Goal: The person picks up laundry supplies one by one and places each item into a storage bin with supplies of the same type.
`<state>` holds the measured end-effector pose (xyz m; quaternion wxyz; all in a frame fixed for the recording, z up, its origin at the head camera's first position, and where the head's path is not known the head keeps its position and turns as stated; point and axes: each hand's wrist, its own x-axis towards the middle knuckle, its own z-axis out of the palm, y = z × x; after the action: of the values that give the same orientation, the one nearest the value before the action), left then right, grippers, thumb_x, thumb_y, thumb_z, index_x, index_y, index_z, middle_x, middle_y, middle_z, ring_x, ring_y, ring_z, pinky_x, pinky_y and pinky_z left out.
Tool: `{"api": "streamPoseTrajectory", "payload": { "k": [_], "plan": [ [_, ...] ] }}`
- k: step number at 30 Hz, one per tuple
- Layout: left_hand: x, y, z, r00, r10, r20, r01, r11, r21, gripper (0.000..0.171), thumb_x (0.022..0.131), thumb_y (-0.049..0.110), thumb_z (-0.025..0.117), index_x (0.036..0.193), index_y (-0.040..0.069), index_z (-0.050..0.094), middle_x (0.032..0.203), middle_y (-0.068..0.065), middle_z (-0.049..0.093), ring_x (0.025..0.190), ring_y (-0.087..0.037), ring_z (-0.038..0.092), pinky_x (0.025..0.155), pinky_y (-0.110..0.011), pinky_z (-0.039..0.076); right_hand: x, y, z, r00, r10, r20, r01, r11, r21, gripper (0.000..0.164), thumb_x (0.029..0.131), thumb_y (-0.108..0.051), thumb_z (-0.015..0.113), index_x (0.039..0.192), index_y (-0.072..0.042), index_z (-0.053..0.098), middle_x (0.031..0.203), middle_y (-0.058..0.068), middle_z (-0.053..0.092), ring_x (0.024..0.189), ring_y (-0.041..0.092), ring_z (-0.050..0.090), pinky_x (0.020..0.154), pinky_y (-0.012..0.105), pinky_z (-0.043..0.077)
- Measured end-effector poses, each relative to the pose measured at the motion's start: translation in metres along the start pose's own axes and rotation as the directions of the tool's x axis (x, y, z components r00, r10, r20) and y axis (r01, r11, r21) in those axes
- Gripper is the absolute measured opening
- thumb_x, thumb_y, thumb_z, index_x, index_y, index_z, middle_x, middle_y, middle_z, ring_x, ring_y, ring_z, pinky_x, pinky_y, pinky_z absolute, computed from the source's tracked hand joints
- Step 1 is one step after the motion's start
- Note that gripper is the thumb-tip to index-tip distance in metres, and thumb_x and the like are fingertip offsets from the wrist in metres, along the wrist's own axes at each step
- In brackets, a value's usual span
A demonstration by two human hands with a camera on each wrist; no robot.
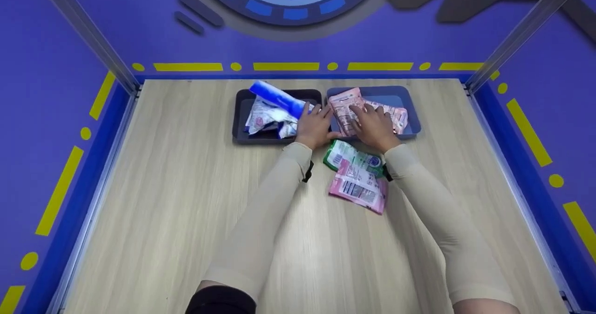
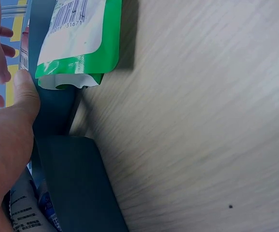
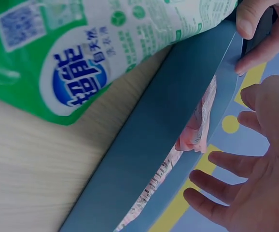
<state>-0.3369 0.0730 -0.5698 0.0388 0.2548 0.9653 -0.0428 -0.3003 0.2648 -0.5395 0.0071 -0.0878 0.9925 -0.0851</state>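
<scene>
Booth-like workstation, wider building unclear, pale wood-grain tabletop (image 1: 186,202), blue-purple printed panels (image 1: 153,39) on three sides, yellow dashed stripes (image 1: 286,66), metal corner posts (image 1: 87,30)

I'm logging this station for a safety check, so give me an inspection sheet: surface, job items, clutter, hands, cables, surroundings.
Surface: wood-grain table.
Job items: blue-and-white packets in black tray; pink packets in blue-gray tray; loose pink packet overlapping green packet in front.
Clutter: small dark speck on the table.
Hands: left hand by the trays' adjoining edges; right hand over the pink packets, contact unclear.
Cables: nothing seen.
Surroundings: purple-blue walls with yellow markings.
</scene>
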Motion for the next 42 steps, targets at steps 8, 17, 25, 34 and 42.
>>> {"api": "streamPoseTrajectory", "payload": {
  "k": [8,17,25,34,42],
  "plan": [
    [0.003,-0.001,0.002,1.000,0.006,0.001,-0.006,1.000,-0.004,0.088,0.094,0.076,0.043,0.162,0.020,0.035,0.168,0.003,0.029,0.152,-0.024,0.029,0.126,-0.055,0.009,-0.018,0.001,-0.003,0.998,-0.034,-0.061,0.035,0.999,0.022,0.057,0.103,-0.036,0.061,0.156,-0.023,0.044,0.156,0.023,0.043,0.137,0.050,0.043,0.112,0.070,0.032],
    [0.001,0.000,0.002,1.000,0.000,-0.002,0.000,1.000,-0.017,0.091,0.093,0.078,0.042,0.162,0.020,0.035,0.168,0.003,0.029,0.153,-0.023,0.028,0.127,-0.054,0.008,-0.037,-0.001,-0.004,0.986,-0.105,-0.127,0.108,0.994,0.014,0.063,0.098,-0.039,0.069,0.154,-0.022,0.048,0.155,0.022,0.045,0.133,0.049,0.045,0.108,0.071,0.037],
    [0.001,0.000,0.001,1.000,0.001,0.000,-0.001,1.000,-0.002,0.090,0.093,0.077,0.040,0.162,0.019,0.034,0.168,0.004,0.028,0.153,-0.024,0.027,0.127,-0.053,0.007,-0.056,-0.005,-0.002,0.991,-0.093,-0.095,0.098,0.994,0.046,0.072,0.096,-0.048,0.070,0.159,-0.033,0.039,0.161,0.019,0.036,0.138,0.047,0.041,0.107,0.073,0.037],
    [0.000,0.000,0.000,1.000,0.005,-0.002,-0.005,1.000,0.010,0.089,0.095,0.076,0.040,0.164,0.019,0.031,0.168,0.004,0.028,0.154,-0.023,0.026,0.127,-0.053,0.007,-0.081,-0.009,0.005,0.986,-0.131,-0.101,0.139,0.987,0.079,0.077,0.093,-0.051,0.072,0.160,-0.034,0.037,0.159,0.019,0.035,0.141,0.046,0.038,0.109,0.071,0.036],
    [-0.002,0.001,-0.001,1.000,0.000,-0.016,0.000,1.000,0.009,0.091,0.093,0.079,0.039,0.163,0.020,0.033,0.168,0.004,0.029,0.153,-0.022,0.027,0.127,-0.053,0.008,-0.102,-0.017,0.017,0.984,-0.168,-0.054,0.173,0.980,0.101,0.083,0.091,-0.052,0.074,0.162,-0.040,0.031,0.160,0.017,0.033,0.136,0.046,0.042,0.105,0.070,0.041]
  ]
}}
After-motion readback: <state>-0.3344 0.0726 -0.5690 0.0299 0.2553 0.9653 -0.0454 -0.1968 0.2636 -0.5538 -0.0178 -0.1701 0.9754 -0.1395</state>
